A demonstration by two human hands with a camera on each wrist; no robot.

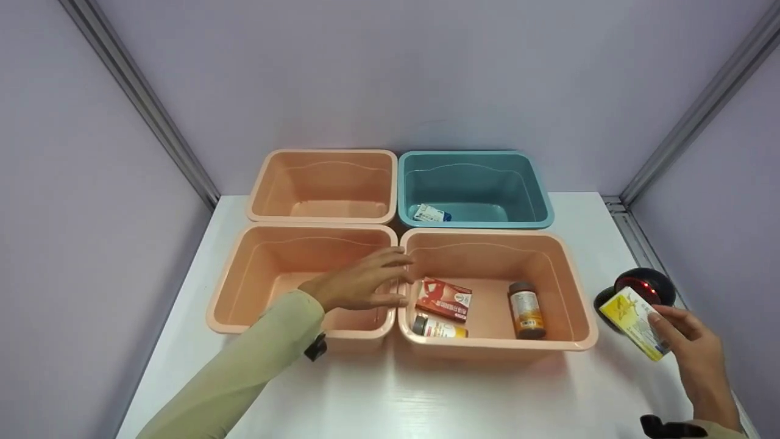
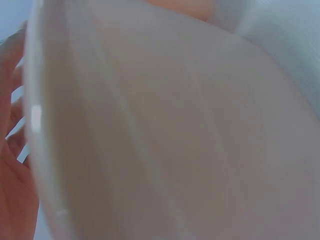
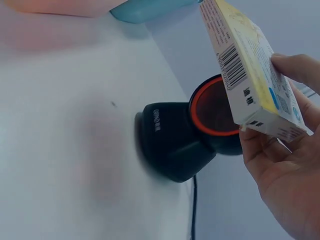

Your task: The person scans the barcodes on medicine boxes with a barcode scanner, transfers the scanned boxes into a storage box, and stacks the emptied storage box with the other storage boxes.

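Observation:
My right hand pinches a yellow and white medicine box between thumb and fingers. In the right wrist view a barcode shows on the side of that box, which is held in front of a black barcode scanner with a red-ringed round window. Red lights glow on the scanner in the head view. My left hand hovers, fingers extended and holding nothing, over the adjoining rims of the two front bins. The left wrist view is mostly filled by a blurred bin wall.
The front right orange bin holds a red box, a white-and-yellow bottle and a brown bottle. Behind it, a teal bin contains a small white-and-blue box. Two more orange bins stand left.

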